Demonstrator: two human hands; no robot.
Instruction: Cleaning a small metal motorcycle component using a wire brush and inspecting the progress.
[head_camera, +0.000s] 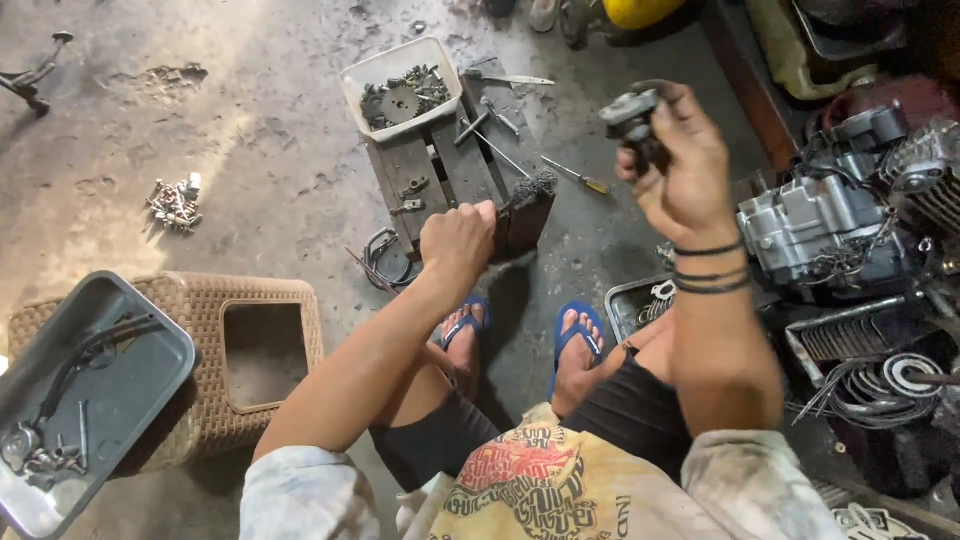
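The small grey metal part (632, 112) is up in my right hand (680, 170), fingers wrapped tight round it, grime dark on it, so I judge the cleaning unfinished. My left hand (458, 240) has its fingers closed on the wire brush (530, 190), whose bristles rest at the edge of the wooden block (440, 175). Loose tools lie there beside a white tub of gears and bolts (400, 85). The engine (830, 225) sits apart at my right, opened up.
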